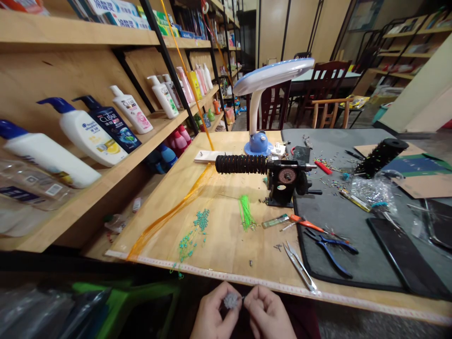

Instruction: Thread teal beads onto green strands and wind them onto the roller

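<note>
While my left grip [216, 311] is pinching a grey tuft [231, 301] by the desk [226, 247], my right grip [265, 311] is pressing its fingertips together beside it, on what I cannot tell.

Dark maroon clothing [306, 318], its details lost in shadow, shows beside the bare right grip [266, 311].

Tuft [231, 300] grey. Worktop [219, 254] pale tan, wood-grained; edge strip [226, 277] white, reddish marks. Threads [165, 210] orange. Strands [246, 212] vivid green. Beads [201, 220] turquoise. Winder [277, 192] black, dial [287, 176] dull red. Lamp [271, 77] white and blue. Mat [326, 205] dark grey, edged black. Pliers [334, 260]: blue grips.
</note>
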Demonstrator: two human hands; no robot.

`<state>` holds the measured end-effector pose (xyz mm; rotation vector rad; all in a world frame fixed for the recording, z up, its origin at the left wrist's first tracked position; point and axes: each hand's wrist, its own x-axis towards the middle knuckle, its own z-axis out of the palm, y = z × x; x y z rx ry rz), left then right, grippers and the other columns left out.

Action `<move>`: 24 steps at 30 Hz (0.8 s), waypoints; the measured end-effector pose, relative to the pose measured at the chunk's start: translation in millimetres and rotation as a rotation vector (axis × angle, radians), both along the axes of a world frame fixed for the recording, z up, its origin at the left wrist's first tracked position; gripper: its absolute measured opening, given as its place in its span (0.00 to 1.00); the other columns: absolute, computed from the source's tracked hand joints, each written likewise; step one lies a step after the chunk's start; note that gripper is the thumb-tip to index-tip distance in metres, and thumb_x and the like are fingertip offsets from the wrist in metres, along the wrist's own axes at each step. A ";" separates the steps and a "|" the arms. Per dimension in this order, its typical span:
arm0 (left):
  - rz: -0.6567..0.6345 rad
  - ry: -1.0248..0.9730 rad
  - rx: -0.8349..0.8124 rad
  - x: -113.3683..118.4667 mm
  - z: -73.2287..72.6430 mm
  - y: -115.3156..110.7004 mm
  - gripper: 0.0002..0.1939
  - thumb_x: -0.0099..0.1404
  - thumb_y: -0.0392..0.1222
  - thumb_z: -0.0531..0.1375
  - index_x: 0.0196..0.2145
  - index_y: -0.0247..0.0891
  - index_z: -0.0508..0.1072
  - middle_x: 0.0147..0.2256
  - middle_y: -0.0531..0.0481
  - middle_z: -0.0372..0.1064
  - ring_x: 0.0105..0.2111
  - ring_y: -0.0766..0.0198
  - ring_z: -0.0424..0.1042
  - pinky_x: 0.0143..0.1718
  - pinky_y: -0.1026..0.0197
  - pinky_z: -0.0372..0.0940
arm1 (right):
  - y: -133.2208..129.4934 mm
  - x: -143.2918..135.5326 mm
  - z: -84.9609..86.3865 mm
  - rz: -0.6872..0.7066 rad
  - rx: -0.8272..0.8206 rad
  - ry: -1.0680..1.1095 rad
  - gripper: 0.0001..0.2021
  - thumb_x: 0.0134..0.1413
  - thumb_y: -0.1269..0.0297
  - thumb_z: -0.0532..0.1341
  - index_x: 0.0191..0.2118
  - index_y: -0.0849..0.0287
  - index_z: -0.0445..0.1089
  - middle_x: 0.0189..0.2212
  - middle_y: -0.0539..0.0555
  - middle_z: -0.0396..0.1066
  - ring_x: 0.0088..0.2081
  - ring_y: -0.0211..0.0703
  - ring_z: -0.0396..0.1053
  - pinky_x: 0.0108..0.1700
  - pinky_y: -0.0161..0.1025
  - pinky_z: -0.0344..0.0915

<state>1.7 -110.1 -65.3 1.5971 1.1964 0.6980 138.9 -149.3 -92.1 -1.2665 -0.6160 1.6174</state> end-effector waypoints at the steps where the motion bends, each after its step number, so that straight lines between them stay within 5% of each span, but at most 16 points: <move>1: -0.005 0.013 0.013 0.3 1.3 0.0 0.11 0.61 0.45 0.57 0.24 0.37 0.69 0.20 0.54 0.60 0.22 0.66 0.59 0.25 0.66 0.55 | 0.2 0.1 0.7 0.004 0.007 0.004 0.26 0.42 0.36 0.63 0.24 0.56 0.59 0.07 0.36 0.51 0.10 0.26 0.45 0.14 0.29 0.38; 9: -0.011 0.013 0.031 2.2 3.2 -0.8 0.11 0.60 0.43 0.58 0.23 0.37 0.68 0.19 0.55 0.60 0.22 0.67 0.58 0.24 0.67 0.54 | 4.0 -1.4 14.4 -0.007 -0.025 -0.018 0.30 0.34 0.30 0.62 0.23 0.56 0.58 0.05 0.35 0.49 0.09 0.25 0.43 0.13 0.28 0.36; 24: -0.080 -0.036 -0.194 0.2 11.2 3.4 0.06 0.61 0.40 0.57 0.27 0.37 0.68 0.23 0.52 0.64 0.25 0.64 0.64 0.28 0.65 0.60 | 4.3 4.9 21.9 -0.097 -0.024 -0.001 0.22 0.44 0.42 0.63 0.22 0.55 0.58 0.06 0.37 0.50 0.10 0.27 0.43 0.15 0.29 0.36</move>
